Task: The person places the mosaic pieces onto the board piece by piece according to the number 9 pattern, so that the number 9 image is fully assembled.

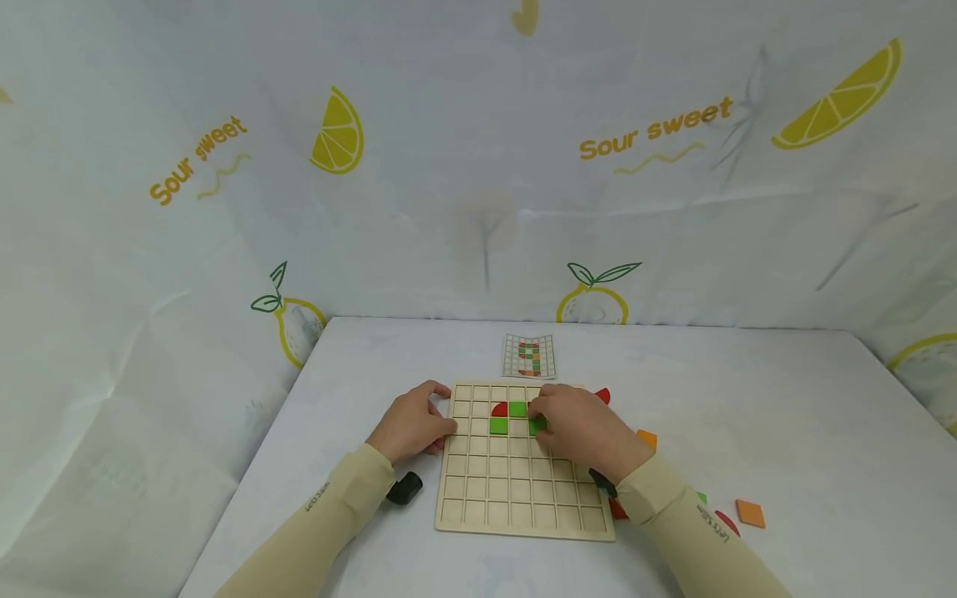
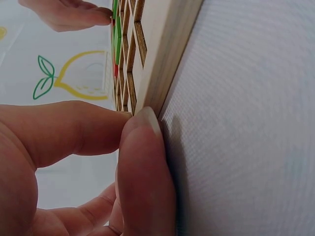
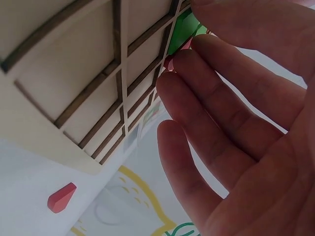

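A pale wooden grid board (image 1: 486, 490) lies on the table. At its left edge, my left hand (image 1: 413, 425) pinches the rim between thumb and forefinger, as the left wrist view shows with the thumb (image 2: 145, 162) against the side. Over the upper right cells is my right hand (image 1: 583, 425), its thumb and forefinger tips right at a green square tile (image 1: 537, 427); the tile lies flat in its cell, partly covered. Its other fingers (image 3: 197, 128) extend side by side. Nearby cells hold a red quarter-round tile (image 1: 499, 409) and green tiles (image 1: 517, 409) (image 1: 498, 426).
Behind the board lies a pattern card (image 1: 529, 357) with a coloured grid. Right of the board are loose pieces: a red one (image 1: 602, 395), orange squares (image 1: 750, 513) (image 1: 647, 438) and others partly under my forearm. A black object (image 1: 404, 488) sits by my left wrist.
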The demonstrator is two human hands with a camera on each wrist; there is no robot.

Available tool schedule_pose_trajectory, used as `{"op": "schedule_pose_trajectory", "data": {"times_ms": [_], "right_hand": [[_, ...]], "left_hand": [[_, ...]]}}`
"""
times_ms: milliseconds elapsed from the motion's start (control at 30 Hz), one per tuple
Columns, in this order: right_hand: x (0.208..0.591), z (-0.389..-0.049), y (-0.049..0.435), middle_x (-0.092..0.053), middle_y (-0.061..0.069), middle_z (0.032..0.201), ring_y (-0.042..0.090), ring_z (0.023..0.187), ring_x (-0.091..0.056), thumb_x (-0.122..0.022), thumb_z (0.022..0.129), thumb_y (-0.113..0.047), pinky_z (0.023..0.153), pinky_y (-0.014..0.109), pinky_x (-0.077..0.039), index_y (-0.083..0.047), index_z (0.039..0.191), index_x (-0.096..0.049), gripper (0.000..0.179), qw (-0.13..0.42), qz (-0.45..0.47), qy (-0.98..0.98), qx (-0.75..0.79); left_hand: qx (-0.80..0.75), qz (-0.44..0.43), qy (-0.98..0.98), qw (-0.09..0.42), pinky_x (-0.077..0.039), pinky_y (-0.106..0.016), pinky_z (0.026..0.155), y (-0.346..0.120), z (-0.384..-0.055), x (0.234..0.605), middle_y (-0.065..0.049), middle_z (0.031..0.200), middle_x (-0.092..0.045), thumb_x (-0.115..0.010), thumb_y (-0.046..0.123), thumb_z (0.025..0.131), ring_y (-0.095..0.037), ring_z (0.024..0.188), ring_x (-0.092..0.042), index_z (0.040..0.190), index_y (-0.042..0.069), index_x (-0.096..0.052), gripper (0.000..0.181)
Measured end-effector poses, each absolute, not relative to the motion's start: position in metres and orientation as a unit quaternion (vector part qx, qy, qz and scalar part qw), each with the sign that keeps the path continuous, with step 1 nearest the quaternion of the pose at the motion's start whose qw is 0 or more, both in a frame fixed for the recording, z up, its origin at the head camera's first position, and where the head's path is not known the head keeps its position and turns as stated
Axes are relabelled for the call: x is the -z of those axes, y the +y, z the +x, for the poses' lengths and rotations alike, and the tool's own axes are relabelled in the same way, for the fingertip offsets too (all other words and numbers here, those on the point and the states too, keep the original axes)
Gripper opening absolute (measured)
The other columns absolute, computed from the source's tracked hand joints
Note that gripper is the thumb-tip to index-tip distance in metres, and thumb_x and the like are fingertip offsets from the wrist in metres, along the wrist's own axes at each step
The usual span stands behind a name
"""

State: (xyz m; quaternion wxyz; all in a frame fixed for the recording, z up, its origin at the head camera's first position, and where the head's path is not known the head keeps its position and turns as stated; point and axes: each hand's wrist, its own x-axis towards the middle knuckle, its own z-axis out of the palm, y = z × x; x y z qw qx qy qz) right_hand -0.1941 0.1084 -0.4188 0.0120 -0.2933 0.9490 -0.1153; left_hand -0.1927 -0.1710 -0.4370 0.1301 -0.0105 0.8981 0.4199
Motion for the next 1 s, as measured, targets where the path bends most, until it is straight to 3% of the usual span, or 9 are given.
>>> {"op": "schedule_pose_trajectory", "data": {"times_ms": [467,600,767,1000], "right_hand": [[0.401,-0.169,0.163,-0.073,-0.001,0.111,0.019,0.104,-0.070,-0.084,0.092,-0.015,0.093,0.041,-0.062,-0.012,0.113,-0.082,0.021,0.045,-0.216,0.970,0.100],[0.400,-0.152,0.182,-0.073,-0.002,0.109,0.018,0.102,-0.070,-0.087,0.091,-0.018,0.093,0.041,-0.063,-0.013,0.112,-0.082,0.023,0.051,-0.205,0.973,0.089],[0.402,-0.129,0.204,-0.068,-0.008,0.100,0.010,0.091,-0.063,-0.088,0.089,-0.021,0.084,0.035,-0.060,-0.016,0.109,-0.082,0.021,0.047,-0.189,0.976,0.098],[0.402,-0.109,0.231,-0.069,-0.009,0.103,0.013,0.098,-0.068,-0.088,0.089,-0.024,0.090,0.041,-0.063,-0.017,0.110,-0.082,0.023,0.052,-0.148,0.983,0.090]], "left_hand": [[-0.410,-0.020,0.901,0.138,-0.057,-0.029,0.063,-0.169,-0.197,0.443,-0.006,0.088,-0.071,-0.078,0.017,0.089,-0.017,0.064,-0.070,0.143,0.011,-0.060,0.057],[-0.406,-0.030,0.903,0.139,-0.056,-0.029,0.064,-0.172,-0.197,0.445,-0.006,0.089,-0.070,-0.079,0.018,0.089,-0.017,0.065,-0.070,0.143,0.013,-0.061,0.056],[-0.406,-0.031,0.902,0.142,-0.057,-0.030,0.064,-0.174,-0.197,0.443,-0.007,0.090,-0.069,-0.079,0.017,0.089,-0.018,0.066,-0.070,0.143,0.012,-0.060,0.057],[-0.398,-0.027,0.905,0.146,-0.055,-0.030,0.064,-0.174,-0.197,0.442,-0.007,0.091,-0.069,-0.079,0.018,0.089,-0.018,0.066,-0.070,0.143,0.011,-0.060,0.058]]}}
